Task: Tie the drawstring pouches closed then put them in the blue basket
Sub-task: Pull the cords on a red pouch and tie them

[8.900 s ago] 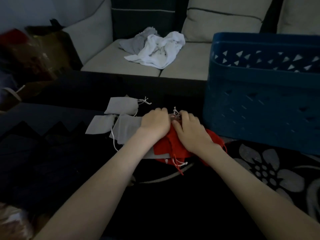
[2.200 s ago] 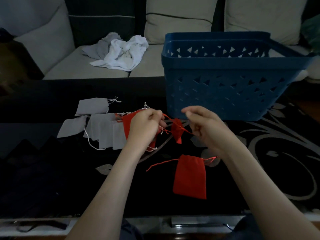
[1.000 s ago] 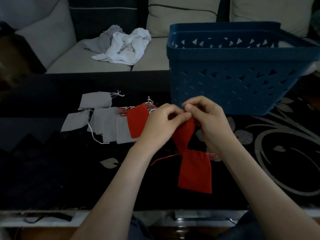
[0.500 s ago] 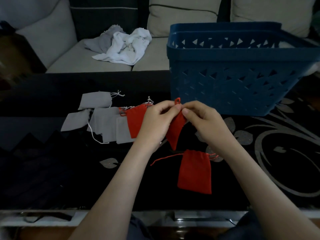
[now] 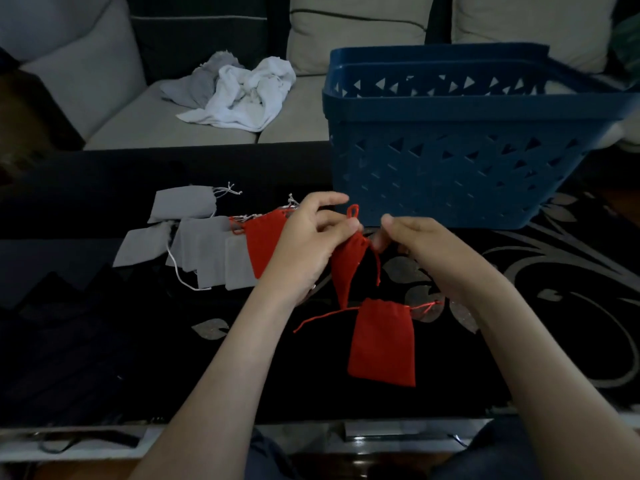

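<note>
Your left hand [image 5: 308,247] pinches the red pouch [image 5: 346,268] at its neck, your right hand [image 5: 426,251] grips the drawstring [image 5: 378,268]; pull steadily until it cinches

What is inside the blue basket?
Nothing shows above the basket rim; its upper holes show only pale background. Its near wall hides the bottom, so the contents cannot be told.

Pouches [image 5: 207,251] on table [image 5: 554,341], left of basket [image 5: 450,168]; sofa [image 5: 138,123] behind table.

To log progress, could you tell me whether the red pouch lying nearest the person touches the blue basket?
Apart: the head view shows dark table between the nearest red pouch and the blue basket.
</note>
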### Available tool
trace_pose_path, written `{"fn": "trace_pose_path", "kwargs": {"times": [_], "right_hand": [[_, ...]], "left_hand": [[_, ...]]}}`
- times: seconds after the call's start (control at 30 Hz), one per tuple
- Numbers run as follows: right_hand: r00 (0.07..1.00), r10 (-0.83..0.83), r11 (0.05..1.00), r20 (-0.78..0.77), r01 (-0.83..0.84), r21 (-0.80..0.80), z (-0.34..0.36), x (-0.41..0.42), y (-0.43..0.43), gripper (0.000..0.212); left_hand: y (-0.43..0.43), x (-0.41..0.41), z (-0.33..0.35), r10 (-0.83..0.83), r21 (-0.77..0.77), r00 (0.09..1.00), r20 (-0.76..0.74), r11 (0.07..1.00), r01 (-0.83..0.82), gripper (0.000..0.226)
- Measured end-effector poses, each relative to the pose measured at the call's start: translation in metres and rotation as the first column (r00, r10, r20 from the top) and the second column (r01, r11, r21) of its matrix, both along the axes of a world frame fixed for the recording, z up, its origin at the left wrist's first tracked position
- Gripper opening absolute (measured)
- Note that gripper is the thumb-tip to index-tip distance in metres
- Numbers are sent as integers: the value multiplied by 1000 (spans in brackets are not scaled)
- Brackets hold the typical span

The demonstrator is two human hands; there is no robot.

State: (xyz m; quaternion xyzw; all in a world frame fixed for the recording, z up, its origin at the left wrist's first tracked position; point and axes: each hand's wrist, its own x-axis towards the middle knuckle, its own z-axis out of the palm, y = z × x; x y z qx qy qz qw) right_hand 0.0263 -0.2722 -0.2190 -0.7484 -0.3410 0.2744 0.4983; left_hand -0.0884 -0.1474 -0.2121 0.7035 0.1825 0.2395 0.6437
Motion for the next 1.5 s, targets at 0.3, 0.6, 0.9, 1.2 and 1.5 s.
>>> {"fn": "trace_pose_path", "kwargs": {"times": [0.3, 0.6, 0.9, 1.2, 1.5], "right_hand": [[995, 92, 994, -22, -93, -53, -1, -7, 2, 39], [966, -251, 965, -68, 243, -101, -10, -2, 9, 44], [963, -83, 963, -255, 144, 229, -3, -17, 11, 28], [984, -123, 956, 125, 84, 280, -5, -20, 12, 26], [947, -187, 944, 260, 99, 316, -8, -23, 15, 27]], "left_hand": [[2, 4, -8, 151, 221, 986, -71, 966, -132, 15], [2, 7, -16, 219, 463, 959, -177, 879, -115, 12], [-3, 9, -16, 228, 380, 960, -163, 913, -152, 13], [-5, 10, -15, 218, 371, 970, -104, 914, -166, 13], [-10, 9, -12, 177, 399, 984, -24, 904, -153, 13]]}}
